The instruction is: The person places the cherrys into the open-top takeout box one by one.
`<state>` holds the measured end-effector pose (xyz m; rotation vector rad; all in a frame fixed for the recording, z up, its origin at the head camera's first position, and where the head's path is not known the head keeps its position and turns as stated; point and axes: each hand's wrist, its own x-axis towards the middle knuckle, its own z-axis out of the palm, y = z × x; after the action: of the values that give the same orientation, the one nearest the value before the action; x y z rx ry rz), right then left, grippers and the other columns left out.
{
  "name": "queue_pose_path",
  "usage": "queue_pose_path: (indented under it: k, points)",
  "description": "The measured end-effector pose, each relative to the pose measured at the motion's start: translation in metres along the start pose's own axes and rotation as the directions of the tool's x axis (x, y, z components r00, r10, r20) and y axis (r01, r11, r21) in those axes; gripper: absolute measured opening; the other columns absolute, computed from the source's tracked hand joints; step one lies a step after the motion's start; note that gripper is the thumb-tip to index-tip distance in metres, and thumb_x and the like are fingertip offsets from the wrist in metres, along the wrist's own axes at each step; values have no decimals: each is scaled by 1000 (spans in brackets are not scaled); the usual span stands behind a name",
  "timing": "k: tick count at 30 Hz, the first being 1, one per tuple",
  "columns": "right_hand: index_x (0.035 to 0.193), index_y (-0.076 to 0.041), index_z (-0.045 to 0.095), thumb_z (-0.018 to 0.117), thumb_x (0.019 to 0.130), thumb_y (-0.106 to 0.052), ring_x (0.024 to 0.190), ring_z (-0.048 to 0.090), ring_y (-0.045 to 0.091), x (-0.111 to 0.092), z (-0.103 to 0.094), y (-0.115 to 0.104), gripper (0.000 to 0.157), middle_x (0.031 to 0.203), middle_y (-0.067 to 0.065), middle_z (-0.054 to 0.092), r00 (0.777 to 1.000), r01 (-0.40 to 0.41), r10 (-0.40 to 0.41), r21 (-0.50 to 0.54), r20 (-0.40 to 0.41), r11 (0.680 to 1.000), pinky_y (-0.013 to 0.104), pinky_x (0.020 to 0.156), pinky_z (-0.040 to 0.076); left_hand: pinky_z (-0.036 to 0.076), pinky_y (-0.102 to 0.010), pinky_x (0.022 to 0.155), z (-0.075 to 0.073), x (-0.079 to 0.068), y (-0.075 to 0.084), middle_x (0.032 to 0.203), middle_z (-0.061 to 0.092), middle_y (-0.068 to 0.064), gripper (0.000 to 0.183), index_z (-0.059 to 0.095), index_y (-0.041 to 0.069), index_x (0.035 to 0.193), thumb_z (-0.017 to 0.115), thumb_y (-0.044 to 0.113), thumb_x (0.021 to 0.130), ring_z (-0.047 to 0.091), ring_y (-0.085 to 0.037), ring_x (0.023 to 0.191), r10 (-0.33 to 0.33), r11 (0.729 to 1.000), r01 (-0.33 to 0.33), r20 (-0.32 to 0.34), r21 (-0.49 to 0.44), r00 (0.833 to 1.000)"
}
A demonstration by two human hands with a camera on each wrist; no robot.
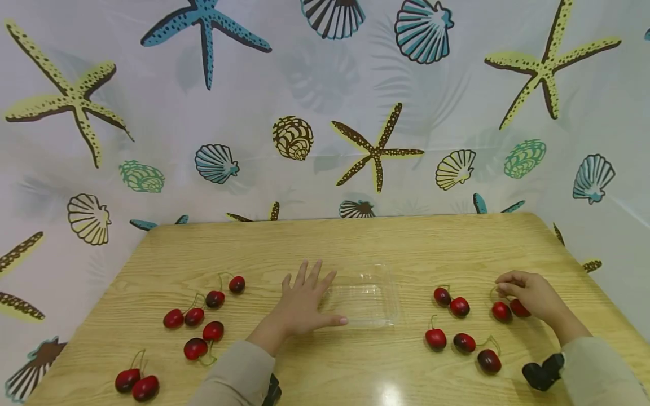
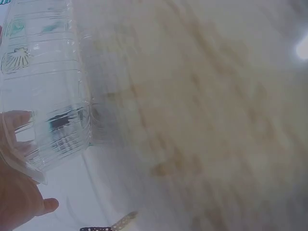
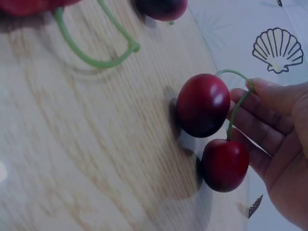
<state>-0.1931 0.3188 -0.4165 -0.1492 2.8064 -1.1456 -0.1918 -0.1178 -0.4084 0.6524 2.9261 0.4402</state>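
My right hand (image 1: pixel 535 296) pinches the joined green stem (image 3: pixel 239 108) of a pair of cherries between thumb and fingers. The two dark red cherries (image 3: pixel 204 106) hang just below the fingertips, low by the tabletop; whether they touch it I cannot tell. On the other side, my left hand (image 1: pixel 301 307) has its fingers spread at the left side of a clear plastic container (image 1: pixel 363 307). In the left wrist view some fingers (image 2: pixel 19 118) show through the transparent wall of the container. Inside it, no cherries can be seen.
Several cherries (image 1: pixel 459 307) lie on the wooden table (image 1: pixel 325 242) between the container and my right hand. More cherries (image 1: pixel 195 348) are scattered left of my left hand, many paired by stems. A sea-patterned cloth (image 1: pixel 244 113) hangs behind the table.
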Motion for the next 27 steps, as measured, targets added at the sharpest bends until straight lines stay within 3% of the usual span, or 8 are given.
queue_pose_path:
  k: [12,18,27]
  points:
    - [107,7,57,47,96,-25,81,61,4,-1,0,2,36,94,11,66,1000,-22,22,46,5,999,30,75,50,6,-64,103,1,0,0,153,6,-15,93,24,18,146,56,68,74,-2,-40,138,6,1000,-6,-1,1,1000]
    - [105,8,56,47,96,-20,79,60,1,-3,-1,-1,32,91,8,66,999,-40,39,71,17,997,22,71,48,8,-64,103,2,1,0,153,7,-16,92,25,17,146,56,67,75,-1,-40,138,10,1000,-10,-1,11,1000]
    - [106,12,54,40,98,-11,77,60,0,-6,-5,-2,28,90,4,64,998,-59,57,124,22,990,23,74,49,8,-62,104,3,2,-2,153,6,-15,93,25,18,146,53,70,75,-1,-40,139,9,999,-9,2,31,1000]
